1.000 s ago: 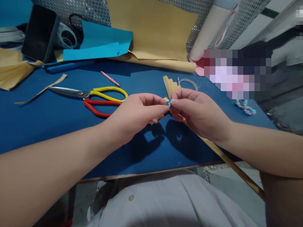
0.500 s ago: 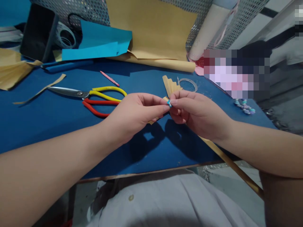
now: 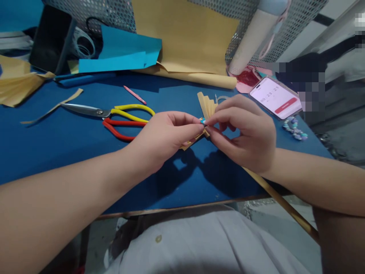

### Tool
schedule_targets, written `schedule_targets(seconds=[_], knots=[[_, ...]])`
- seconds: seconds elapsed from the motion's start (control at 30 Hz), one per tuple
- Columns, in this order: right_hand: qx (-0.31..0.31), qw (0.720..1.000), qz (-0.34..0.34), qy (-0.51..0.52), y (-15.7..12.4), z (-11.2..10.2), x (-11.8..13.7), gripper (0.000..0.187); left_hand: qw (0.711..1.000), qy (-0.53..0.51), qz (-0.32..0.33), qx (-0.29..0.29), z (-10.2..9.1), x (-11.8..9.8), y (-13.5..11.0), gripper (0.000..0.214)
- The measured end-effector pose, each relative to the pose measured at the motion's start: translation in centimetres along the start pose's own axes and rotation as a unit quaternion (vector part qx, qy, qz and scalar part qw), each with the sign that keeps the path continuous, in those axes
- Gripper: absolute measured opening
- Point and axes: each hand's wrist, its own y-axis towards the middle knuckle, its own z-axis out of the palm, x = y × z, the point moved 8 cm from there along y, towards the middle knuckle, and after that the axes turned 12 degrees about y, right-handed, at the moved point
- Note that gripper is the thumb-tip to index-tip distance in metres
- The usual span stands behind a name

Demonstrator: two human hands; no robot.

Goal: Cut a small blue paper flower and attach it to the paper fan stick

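Between my hands is a tan pleated paper (image 3: 207, 104), its folds fanned out on the far side and gathered tight at the middle. A small blue strip (image 3: 202, 121) sits at that gathered middle. My left hand (image 3: 171, 131) pinches the paper and strip between thumb and fingers; more pleats show beneath the fingers. My right hand (image 3: 245, 131) pinches at the same spot, with its thumb and forefinger tips on the blue strip. Scissors (image 3: 108, 114) with yellow and red handles lie just left of my left hand.
A pink pen-like stick (image 3: 135, 95) and a thin paper strip (image 3: 68, 98) lie on the blue table (image 3: 137, 190). Behind are blue paper (image 3: 128, 49), a tan paper roll (image 3: 194, 78) and a bottle (image 3: 253, 42). A lit phone (image 3: 275, 97) and a bead string (image 3: 293, 127) lie to the right.
My right hand has turned and lifted at the knuckles, its fingertips shifting round the blue strip. The left hand keeps its pinch. The view has shifted slightly.
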Motion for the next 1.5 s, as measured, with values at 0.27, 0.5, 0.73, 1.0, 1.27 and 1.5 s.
schedule_targets(seconds=[0.27,0.5,0.73,1.0,1.27,1.5], knots=[[0.008,0.999,0.026,-0.037,0.0,0.2,-0.1,0.010,0.994,0.079,0.038,-0.068,-0.8,-0.7,-0.5,0.016],[0.032,0.996,0.069,-0.035,-0.3,0.5,-0.7,0.008,0.986,0.133,0.056,-0.089,-0.9,-1.5,-1.0,0.011],[0.024,0.997,0.078,-0.011,-0.2,0.7,-0.7,0.012,0.980,0.170,0.059,-0.085,-0.9,-1.7,-1.1,0.009],[0.009,0.986,0.156,0.060,0.0,0.5,-1.3,0.015,0.983,0.155,0.050,-0.088,-0.8,-1.6,-1.2,0.012],[-0.001,0.973,0.203,0.110,0.0,0.5,-1.6,0.016,0.981,0.161,0.059,-0.088,-0.9,-1.7,-1.3,0.010],[-0.030,0.932,0.281,0.226,-0.7,0.6,-3.4,0.011,0.983,0.146,0.082,-0.081,-0.9,-1.9,-1.1,0.009]])
